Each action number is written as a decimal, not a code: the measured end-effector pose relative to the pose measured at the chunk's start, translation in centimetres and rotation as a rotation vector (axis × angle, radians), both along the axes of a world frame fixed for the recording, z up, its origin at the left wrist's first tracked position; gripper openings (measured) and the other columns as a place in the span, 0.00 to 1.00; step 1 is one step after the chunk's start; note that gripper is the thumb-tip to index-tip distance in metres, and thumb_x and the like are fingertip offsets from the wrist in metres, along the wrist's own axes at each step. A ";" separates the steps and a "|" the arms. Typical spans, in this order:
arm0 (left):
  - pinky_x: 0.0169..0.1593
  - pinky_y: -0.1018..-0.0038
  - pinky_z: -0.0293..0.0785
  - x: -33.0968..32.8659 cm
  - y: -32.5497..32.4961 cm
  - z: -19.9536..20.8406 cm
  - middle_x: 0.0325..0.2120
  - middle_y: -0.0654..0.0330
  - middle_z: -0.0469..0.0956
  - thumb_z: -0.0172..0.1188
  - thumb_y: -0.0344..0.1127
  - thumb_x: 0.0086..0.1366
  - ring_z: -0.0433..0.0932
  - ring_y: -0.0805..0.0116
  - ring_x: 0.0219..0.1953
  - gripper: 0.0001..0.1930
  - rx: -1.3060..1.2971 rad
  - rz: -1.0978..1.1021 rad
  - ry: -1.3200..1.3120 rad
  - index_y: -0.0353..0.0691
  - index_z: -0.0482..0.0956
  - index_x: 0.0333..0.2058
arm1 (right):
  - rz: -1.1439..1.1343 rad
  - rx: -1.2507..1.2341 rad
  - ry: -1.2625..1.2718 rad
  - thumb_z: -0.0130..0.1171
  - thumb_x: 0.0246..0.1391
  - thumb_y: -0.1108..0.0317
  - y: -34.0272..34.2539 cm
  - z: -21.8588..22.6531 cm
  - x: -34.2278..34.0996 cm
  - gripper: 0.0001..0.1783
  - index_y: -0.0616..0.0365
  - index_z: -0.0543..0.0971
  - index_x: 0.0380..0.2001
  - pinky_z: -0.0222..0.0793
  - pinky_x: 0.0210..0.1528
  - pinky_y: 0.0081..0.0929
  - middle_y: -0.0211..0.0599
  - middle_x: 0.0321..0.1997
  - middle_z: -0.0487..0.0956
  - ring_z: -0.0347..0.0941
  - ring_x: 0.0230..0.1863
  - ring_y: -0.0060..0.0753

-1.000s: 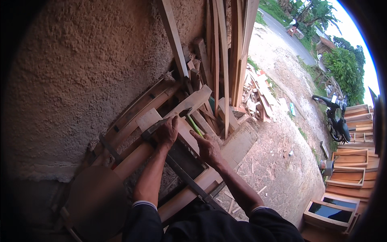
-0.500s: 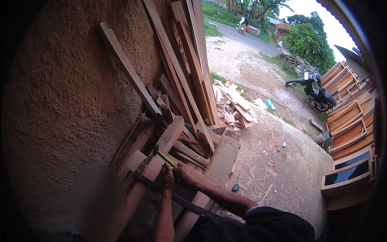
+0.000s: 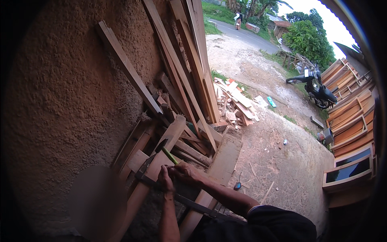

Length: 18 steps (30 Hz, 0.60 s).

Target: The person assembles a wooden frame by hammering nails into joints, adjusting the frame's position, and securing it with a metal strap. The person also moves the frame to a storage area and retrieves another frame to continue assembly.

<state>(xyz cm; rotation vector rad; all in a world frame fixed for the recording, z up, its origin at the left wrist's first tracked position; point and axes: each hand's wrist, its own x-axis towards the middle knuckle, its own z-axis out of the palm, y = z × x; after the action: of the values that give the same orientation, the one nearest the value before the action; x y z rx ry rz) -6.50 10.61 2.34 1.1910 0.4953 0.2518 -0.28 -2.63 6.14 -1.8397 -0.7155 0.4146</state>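
Observation:
My right hand (image 3: pixel 185 172) is closed round the green handle of a hammer (image 3: pixel 170 155), whose dark head points up and to the left above a wooden beam. Close against it, my left hand (image 3: pixel 165 179) has its fingers curled in; what they hold is hidden. Beneath both hands a long dark metal bar clamp (image 3: pixel 189 202) lies across two thick timbers, the left beam (image 3: pixel 139 195) and the right beam (image 3: pixel 225 161). The clamp's left end sits on the left beam, beside a short crossing wood block (image 3: pixel 137 159).
Long planks (image 3: pixel 189 72) lean on the rough wall (image 3: pixel 80 80). Offcuts (image 3: pixel 238 103) are heaped beyond the beams. A blue tape measure (image 3: pixel 238 186) lies on the concrete. Wooden frames (image 3: pixel 350 121) and a motorcycle (image 3: pixel 318 90) stand at right. A person (image 3: pixel 238 21) is on the far road.
The hammer's head has shifted slightly right and up, its handle tilting more upright. Both hands stay close together over the clamp. The distant person has moved a little to the left.

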 end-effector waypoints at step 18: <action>0.46 0.77 0.72 -1.3 -2.6 0.0 0.36 0.63 0.79 0.56 0.33 0.72 0.75 0.76 0.39 0.05 -0.322 0.227 -0.188 0.40 0.77 0.37 | -0.055 0.075 0.214 0.59 0.65 0.60 0.2 0.9 0.3 0.15 0.63 0.79 0.40 0.68 0.39 0.28 0.32 0.29 0.77 0.70 0.35 0.20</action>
<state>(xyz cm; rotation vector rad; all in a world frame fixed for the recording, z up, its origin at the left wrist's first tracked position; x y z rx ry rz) -7.78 8.00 2.38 0.7885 0.4849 0.4561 0.04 -2.45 6.99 -1.7100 -0.5259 0.5324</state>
